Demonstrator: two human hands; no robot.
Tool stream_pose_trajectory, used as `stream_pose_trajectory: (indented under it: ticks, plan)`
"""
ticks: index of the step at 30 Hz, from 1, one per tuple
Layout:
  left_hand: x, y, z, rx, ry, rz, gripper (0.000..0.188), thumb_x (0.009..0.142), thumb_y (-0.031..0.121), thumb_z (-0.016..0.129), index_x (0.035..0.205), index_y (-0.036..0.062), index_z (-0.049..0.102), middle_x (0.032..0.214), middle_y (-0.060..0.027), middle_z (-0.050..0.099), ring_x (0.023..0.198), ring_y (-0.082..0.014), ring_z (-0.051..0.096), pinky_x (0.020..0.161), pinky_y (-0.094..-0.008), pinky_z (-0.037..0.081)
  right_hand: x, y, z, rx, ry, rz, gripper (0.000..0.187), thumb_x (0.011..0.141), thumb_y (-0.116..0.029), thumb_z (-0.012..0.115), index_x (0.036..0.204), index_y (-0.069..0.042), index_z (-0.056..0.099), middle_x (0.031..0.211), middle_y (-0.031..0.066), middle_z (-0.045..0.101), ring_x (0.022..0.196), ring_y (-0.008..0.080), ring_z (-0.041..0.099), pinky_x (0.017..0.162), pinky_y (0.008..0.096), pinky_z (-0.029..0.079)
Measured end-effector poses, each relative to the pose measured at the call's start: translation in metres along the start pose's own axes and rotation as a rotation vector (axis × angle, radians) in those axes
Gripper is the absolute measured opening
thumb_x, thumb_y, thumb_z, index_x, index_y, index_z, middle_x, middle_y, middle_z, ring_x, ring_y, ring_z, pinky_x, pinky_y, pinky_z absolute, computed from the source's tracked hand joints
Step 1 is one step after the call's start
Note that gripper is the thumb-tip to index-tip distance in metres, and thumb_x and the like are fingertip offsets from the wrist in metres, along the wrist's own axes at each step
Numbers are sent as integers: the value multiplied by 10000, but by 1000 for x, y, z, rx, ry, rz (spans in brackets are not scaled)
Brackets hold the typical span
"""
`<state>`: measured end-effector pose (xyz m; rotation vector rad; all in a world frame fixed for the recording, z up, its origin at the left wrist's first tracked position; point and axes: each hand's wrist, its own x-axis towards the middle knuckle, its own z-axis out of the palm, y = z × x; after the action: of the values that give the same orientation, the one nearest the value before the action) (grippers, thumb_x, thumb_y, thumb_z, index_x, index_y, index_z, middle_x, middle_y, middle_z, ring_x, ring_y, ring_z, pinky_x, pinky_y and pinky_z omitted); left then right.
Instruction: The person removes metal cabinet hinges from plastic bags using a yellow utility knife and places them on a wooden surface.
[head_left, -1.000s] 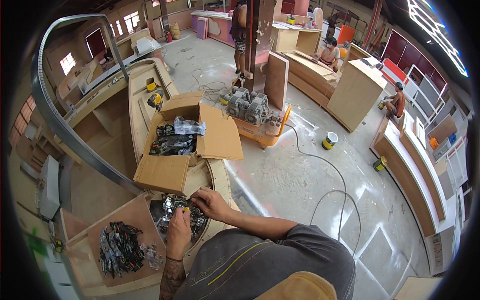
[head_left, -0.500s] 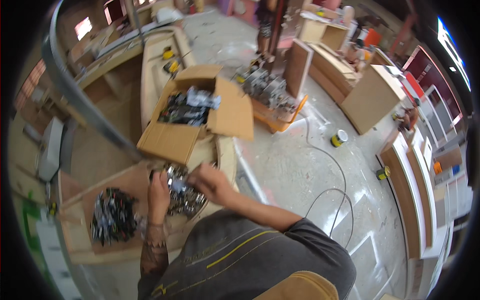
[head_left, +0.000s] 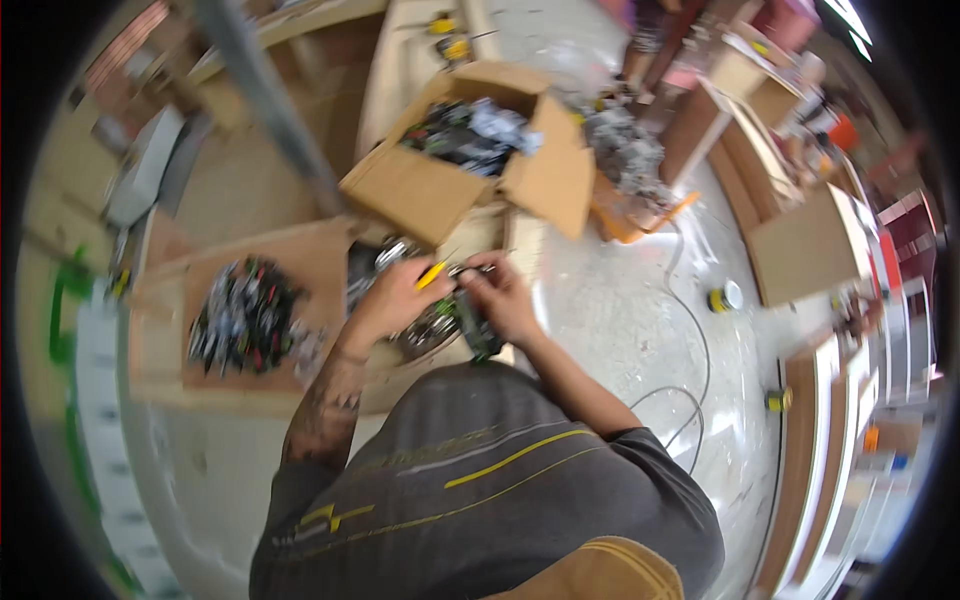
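Observation:
My left hand [head_left: 395, 305] is closed, with a slim yellow object [head_left: 431, 275] showing at its fingers; blur hides its exact kind. Close beside it, my right hand [head_left: 500, 298] pinches the top of a dark, see-through plastic packet [head_left: 478, 325], which hangs down toward my shirt. Both hands are over a pile of shiny metal pieces [head_left: 430, 335] on the wooden surface, and they partly cover it. To the left, a heap of small bagged parts [head_left: 245, 318], black, green and clear, lies on a brown board [head_left: 325, 262].
Beyond my hands stands an open cardboard box [head_left: 415, 192] filled with plastic-wrapped parts. A grey metal post [head_left: 265, 95] rises at the left. On the floor at the right are a yellow can [head_left: 725, 297], a cable [head_left: 703, 350] and a loaded orange trolley [head_left: 630, 228]. Wooden cabinets [head_left: 810, 245] stand farther right.
My view has swung, so the scene sits higher and farther right. My hands are closer together; the yellow object and the hanging packet now show at them.

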<state>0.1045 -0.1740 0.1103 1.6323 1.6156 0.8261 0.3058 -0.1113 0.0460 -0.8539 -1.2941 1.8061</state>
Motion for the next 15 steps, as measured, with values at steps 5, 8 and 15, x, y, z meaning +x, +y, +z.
stream_pose_trajectory:
  ticks: [5,8,15]
  plan:
    - [-12,-22,14,-190,4,-234,235,1011,260,696,1020,26,680,754,-6,591,630,-90,530,572,-299,439,15,47,-4,25,-44,43,242,1042,-252,707,1137,-44,626,863,4,634,712,70,545,614,258,449]
    - [-14,-33,29,-559,65,-353,212,1034,252,690,1046,42,668,734,28,554,543,-47,461,486,-248,381,9,58,-4,-161,-41,49,472,1035,-448,693,1207,-16,614,878,6,629,783,98,570,675,280,477]
    - [-11,-20,51,-601,93,-401,216,1040,274,696,1028,70,625,739,11,589,515,-32,450,445,-218,360,4,60,-3,-341,14,74,600,1034,-534,643,1174,32,501,997,213,641,902,277,640,804,410,519]
